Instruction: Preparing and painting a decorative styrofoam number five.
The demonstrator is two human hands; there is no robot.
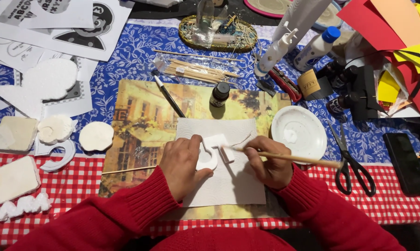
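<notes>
Head view, looking down: my left hand [184, 162] presses on a white foam shape [211, 152], its grip closed over the piece's left edge and pinning it to a sheet of white paper towel [228, 186]. The towel lies on a picture placemat [140, 125] in yellow tones, near the front edge of the worktop [126, 65] — dead centre of what I see. My right hand [271, 162] has its grip clamped on a thin wooden-handled brush [289, 158]; the tip touches the foam shape's right side, and the handle runs out to the right.

Just right of the towel sits a white saucer [299, 132] with a dab of white paint. Black-handled scissors [351, 162] lie beside it on the red check cloth. A small dark bottle [219, 94] stands behind the towel, next to a black marker [169, 97]. Other white foam pieces [56, 135] lie well apart on the left — flat and scattered.
</notes>
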